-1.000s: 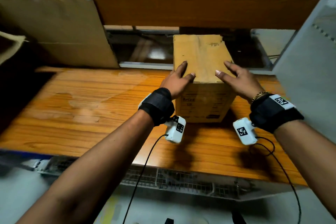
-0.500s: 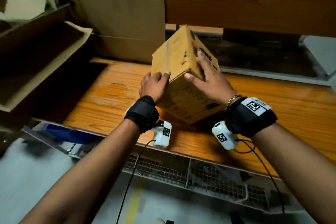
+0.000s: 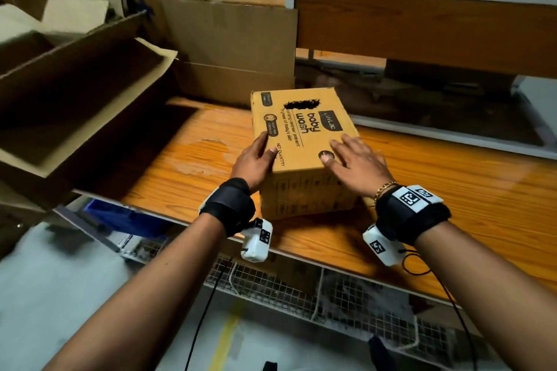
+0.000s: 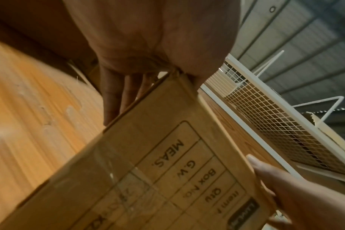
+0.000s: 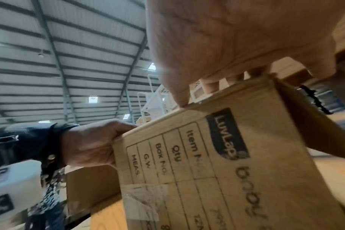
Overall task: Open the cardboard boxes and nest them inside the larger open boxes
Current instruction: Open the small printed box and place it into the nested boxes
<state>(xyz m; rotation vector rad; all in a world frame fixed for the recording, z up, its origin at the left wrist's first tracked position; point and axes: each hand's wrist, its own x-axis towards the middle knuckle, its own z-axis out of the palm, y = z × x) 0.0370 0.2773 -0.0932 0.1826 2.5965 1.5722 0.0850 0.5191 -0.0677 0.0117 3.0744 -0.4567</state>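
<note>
Carton (image 3: 75,78) stood open at left; left hand (image 3: 254,156) clasped the box (image 3: 301,129) at its near-left corner, thumb on top, fingers together down its side; box sat closed on the bench (image 3: 452,190); right hand (image 3: 358,163) lay flat on top, fingers spread.

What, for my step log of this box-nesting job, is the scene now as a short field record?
box: closed cardboard box, "baby wash" print up, on the wooden table
left hand: grips the box's left top edge
right hand: flat on the box's top, fingers spread
tape: clear, on the near face
larger open box: to the left, flaps open
</note>
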